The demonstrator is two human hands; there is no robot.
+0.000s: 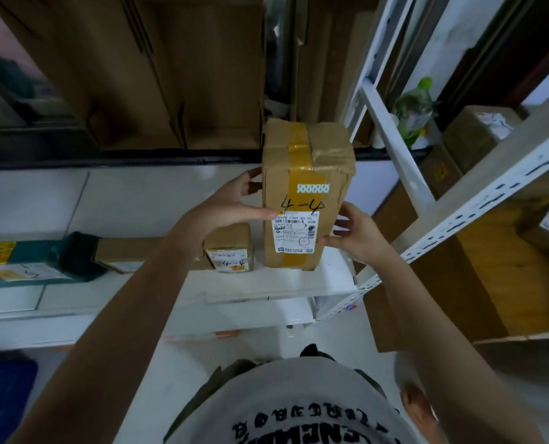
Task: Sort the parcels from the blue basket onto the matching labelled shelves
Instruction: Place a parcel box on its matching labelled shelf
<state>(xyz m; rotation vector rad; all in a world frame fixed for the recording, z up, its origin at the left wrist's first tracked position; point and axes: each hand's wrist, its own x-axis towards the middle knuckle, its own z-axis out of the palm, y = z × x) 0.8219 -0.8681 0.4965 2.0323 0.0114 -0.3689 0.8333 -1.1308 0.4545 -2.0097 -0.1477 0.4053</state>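
Brown parcels, white shelving

The tall parcel (305, 193) was brown card, banded with yellow tape, with a white label and black "4-4". The small parcel (230, 251) matched it. The shelf (266, 286) was white, a package (26, 261) at left teal, the shirt (286, 402) grey with black lettering.

A tall cardboard parcel (305, 193), taped and marked "4-4", is stood upright on the white shelf (266, 283), just right of a small parcel (230, 251) likewise marked "4-4".
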